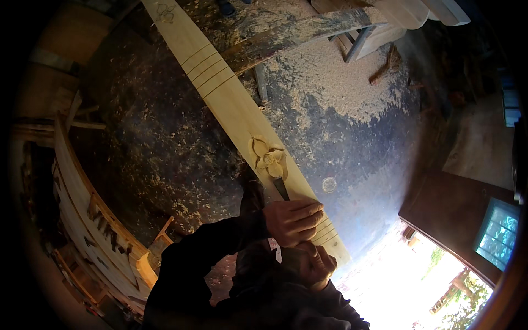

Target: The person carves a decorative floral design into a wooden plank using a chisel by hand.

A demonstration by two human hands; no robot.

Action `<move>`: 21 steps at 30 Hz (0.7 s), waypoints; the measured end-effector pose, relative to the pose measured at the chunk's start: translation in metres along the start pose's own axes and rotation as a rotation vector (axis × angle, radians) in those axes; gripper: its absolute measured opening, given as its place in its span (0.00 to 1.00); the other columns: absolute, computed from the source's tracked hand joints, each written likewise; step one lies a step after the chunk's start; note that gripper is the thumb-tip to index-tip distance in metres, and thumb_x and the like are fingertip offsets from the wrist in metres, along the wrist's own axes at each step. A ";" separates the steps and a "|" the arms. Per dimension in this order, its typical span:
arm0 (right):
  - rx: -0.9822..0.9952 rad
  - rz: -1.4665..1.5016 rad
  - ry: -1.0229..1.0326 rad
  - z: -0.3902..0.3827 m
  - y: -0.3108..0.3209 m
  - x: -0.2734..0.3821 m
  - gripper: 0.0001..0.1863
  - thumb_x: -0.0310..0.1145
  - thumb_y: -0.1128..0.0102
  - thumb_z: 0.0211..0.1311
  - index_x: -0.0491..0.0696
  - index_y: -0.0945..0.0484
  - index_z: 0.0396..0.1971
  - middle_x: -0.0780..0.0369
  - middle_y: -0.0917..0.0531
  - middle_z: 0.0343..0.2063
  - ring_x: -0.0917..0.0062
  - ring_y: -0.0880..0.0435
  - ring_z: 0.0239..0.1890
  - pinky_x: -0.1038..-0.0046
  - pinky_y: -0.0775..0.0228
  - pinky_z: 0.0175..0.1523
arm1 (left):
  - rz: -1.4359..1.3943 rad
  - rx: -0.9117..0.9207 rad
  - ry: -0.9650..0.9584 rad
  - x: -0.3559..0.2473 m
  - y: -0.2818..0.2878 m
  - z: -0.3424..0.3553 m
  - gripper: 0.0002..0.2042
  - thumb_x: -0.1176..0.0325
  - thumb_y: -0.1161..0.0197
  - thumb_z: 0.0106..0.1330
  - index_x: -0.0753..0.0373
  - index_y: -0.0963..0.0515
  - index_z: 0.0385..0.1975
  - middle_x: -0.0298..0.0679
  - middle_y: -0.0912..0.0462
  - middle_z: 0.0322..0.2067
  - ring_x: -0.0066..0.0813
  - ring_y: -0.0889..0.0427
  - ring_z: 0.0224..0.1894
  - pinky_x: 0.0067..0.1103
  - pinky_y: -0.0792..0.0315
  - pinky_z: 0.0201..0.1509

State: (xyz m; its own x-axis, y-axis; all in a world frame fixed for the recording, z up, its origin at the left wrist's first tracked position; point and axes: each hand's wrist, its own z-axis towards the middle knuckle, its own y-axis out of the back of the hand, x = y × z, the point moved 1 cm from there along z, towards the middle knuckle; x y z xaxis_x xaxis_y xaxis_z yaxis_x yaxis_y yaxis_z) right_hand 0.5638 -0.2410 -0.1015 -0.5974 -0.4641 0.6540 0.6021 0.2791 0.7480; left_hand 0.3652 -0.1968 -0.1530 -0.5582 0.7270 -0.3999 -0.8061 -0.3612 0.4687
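Observation:
A long pale wooden board (234, 104) runs slantwise from the far left toward me. On its nearer part is a carved flower (269, 158) with rounded petals. The dark blade of a chisel (281, 188) touches the flower's near edge. My left hand (294, 221) is closed around the chisel just above the blade and rests close over the board. Behind it, in line with the tool, my right hand (318, 265) is closed in a fist at the handle end; the handle itself is hidden by the fingers.
Grooved lines cross the board, and a drawn flower outline (166, 13) marks its far end. A worn wooden beam (297, 36) meets the board. Wood shavings (335, 77) cover the dark floor. Curved wooden furniture (93, 214) stands left; a bright doorway (407, 275) lies at right.

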 end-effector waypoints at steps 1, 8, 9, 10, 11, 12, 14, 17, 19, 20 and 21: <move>0.011 -0.014 -0.003 0.000 0.000 0.000 0.20 0.22 0.28 0.62 0.56 0.11 0.54 0.62 0.16 0.24 0.66 0.14 0.21 0.64 0.23 0.26 | 0.001 -0.049 -0.006 0.001 -0.002 0.007 0.35 0.37 0.45 0.75 0.67 0.25 0.18 0.54 0.12 0.32 0.48 0.07 0.41 0.35 0.10 0.45; 0.011 -0.042 -0.056 0.000 0.003 0.004 0.20 0.22 0.36 0.53 0.57 0.09 0.44 0.62 0.16 0.25 0.61 0.16 0.21 0.62 0.26 0.26 | -0.018 -0.079 -0.004 0.003 -0.004 0.006 0.38 0.35 0.51 0.78 0.66 0.27 0.16 0.54 0.12 0.28 0.47 0.06 0.36 0.36 0.08 0.42; 0.003 -0.026 -0.057 0.000 0.001 0.005 0.20 0.22 0.36 0.53 0.57 0.09 0.44 0.62 0.17 0.25 0.61 0.17 0.20 0.62 0.26 0.26 | -0.023 -0.087 0.000 0.003 -0.004 0.006 0.38 0.35 0.51 0.78 0.66 0.28 0.16 0.54 0.12 0.28 0.46 0.06 0.36 0.36 0.09 0.42; -0.006 -0.012 -0.060 0.000 0.001 0.005 0.20 0.22 0.36 0.53 0.56 0.09 0.44 0.62 0.17 0.24 0.61 0.17 0.20 0.62 0.27 0.26 | -0.030 -0.096 0.003 0.004 -0.004 0.007 0.38 0.35 0.52 0.79 0.66 0.28 0.15 0.54 0.12 0.29 0.46 0.06 0.36 0.36 0.09 0.42; -0.002 -0.017 -0.061 0.001 0.000 0.004 0.19 0.22 0.36 0.53 0.56 0.09 0.44 0.62 0.17 0.24 0.61 0.17 0.20 0.61 0.27 0.26 | -0.038 -0.104 0.006 0.005 -0.005 0.008 0.38 0.35 0.53 0.79 0.65 0.28 0.15 0.54 0.12 0.29 0.45 0.06 0.36 0.36 0.09 0.43; 0.002 -0.022 -0.062 0.001 0.000 0.004 0.19 0.22 0.36 0.53 0.56 0.09 0.44 0.62 0.17 0.24 0.61 0.17 0.20 0.61 0.27 0.26 | -0.051 -0.078 0.030 0.003 -0.005 0.005 0.37 0.35 0.49 0.76 0.67 0.26 0.18 0.54 0.12 0.31 0.47 0.07 0.40 0.38 0.10 0.48; 0.000 -0.018 -0.054 0.001 -0.002 0.004 0.19 0.22 0.37 0.53 0.56 0.09 0.43 0.62 0.17 0.24 0.61 0.18 0.20 0.61 0.28 0.26 | -0.074 -0.021 0.079 -0.001 -0.005 -0.004 0.34 0.35 0.42 0.72 0.69 0.20 0.23 0.54 0.12 0.36 0.50 0.08 0.46 0.40 0.14 0.57; -0.003 -0.008 -0.031 0.002 -0.003 0.003 0.20 0.21 0.35 0.56 0.57 0.10 0.46 0.63 0.18 0.24 0.63 0.17 0.19 0.62 0.27 0.25 | -0.072 -0.048 0.055 0.001 -0.007 -0.005 0.35 0.36 0.42 0.73 0.69 0.21 0.22 0.54 0.11 0.36 0.51 0.07 0.46 0.40 0.13 0.56; 0.016 -0.007 -0.013 0.003 -0.002 0.003 0.23 0.20 0.32 0.61 0.60 0.10 0.53 0.63 0.19 0.23 0.65 0.17 0.18 0.63 0.24 0.25 | -0.080 -0.058 0.057 0.001 -0.008 -0.005 0.35 0.37 0.42 0.73 0.69 0.21 0.22 0.55 0.11 0.35 0.51 0.07 0.45 0.40 0.13 0.54; -0.003 -0.001 -0.012 0.002 -0.005 0.002 0.23 0.20 0.32 0.61 0.60 0.10 0.53 0.63 0.19 0.23 0.65 0.17 0.18 0.63 0.24 0.24 | -0.085 -0.064 0.057 0.001 -0.008 -0.005 0.35 0.37 0.42 0.74 0.69 0.21 0.21 0.55 0.11 0.35 0.51 0.07 0.44 0.40 0.13 0.54; -0.023 0.005 -0.010 -0.001 -0.011 -0.001 0.22 0.20 0.32 0.61 0.60 0.10 0.53 0.63 0.19 0.23 0.65 0.17 0.18 0.63 0.24 0.24 | -0.087 -0.064 0.058 0.001 -0.009 -0.006 0.35 0.37 0.42 0.74 0.69 0.21 0.21 0.55 0.11 0.35 0.51 0.07 0.44 0.40 0.13 0.54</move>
State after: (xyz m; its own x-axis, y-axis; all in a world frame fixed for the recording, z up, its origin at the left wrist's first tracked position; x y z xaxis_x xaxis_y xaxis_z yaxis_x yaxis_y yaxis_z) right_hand 0.5585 -0.2447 -0.1100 -0.5992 -0.4544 0.6592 0.6171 0.2625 0.7418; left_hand 0.3702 -0.1965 -0.1624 -0.4948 0.7230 -0.4821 -0.8617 -0.3361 0.3803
